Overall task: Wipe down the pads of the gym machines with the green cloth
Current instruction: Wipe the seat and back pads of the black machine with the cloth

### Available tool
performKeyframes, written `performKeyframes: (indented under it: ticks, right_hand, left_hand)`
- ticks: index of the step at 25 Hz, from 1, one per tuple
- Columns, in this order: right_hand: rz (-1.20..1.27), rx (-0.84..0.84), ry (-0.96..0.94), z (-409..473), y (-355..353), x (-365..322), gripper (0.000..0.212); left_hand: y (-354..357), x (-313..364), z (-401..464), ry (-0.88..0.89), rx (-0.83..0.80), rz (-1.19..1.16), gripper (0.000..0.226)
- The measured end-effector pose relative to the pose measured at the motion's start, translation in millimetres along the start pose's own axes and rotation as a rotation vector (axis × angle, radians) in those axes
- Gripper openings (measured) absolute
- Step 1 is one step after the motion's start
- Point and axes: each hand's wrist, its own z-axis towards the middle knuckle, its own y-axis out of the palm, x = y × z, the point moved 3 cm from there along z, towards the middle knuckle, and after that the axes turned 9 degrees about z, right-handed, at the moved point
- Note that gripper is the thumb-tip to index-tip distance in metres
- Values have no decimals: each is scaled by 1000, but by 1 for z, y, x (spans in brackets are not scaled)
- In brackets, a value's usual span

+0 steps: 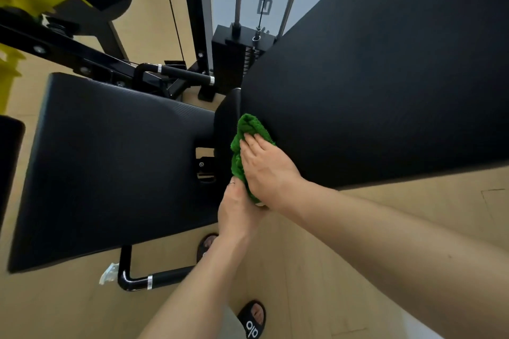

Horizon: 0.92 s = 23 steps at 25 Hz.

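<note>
- Right hand [268, 170], grip spread flat, presses the green cloth [242, 151] onto the back pad's [385, 77] lower corner.
- Left hand [238, 206] pinches the cloth's bottom edge, just beneath.
- Seat pad [110, 159] lies left of both.

The right hand [268, 170] lies flat, fingers spread, pressing a bunched green terry cloth [242, 143] against the lower left corner of the large black padded backrest [385, 77] on the right. The left hand [237, 209] grips the cloth's near end from below. A wide black padded seat [110, 162] lies to the left, above a tan wooden floor [316, 270].
</note>
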Motion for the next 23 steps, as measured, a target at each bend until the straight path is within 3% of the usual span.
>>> performKeyframes:
  ticks: [6, 12, 21, 23]
  right_hand:
    - [87, 2, -27, -42, -9, -3, 62]
    - [166, -79, -85, -94, -18, 6, 62]
    - [104, -55, -73, 46, -10, 31, 59]
    - [97, -68, -78, 82, -13, 49, 57]
  left_hand:
    - [-20, -3, -2, -9, -128, -113, 66]
    - [-34, 1, 3, 26, -281, -96, 95]
    - [-37, -16, 25, 18, -290, -183, 90]
    - [-33, -19, 23, 22, -274, -170, 100]
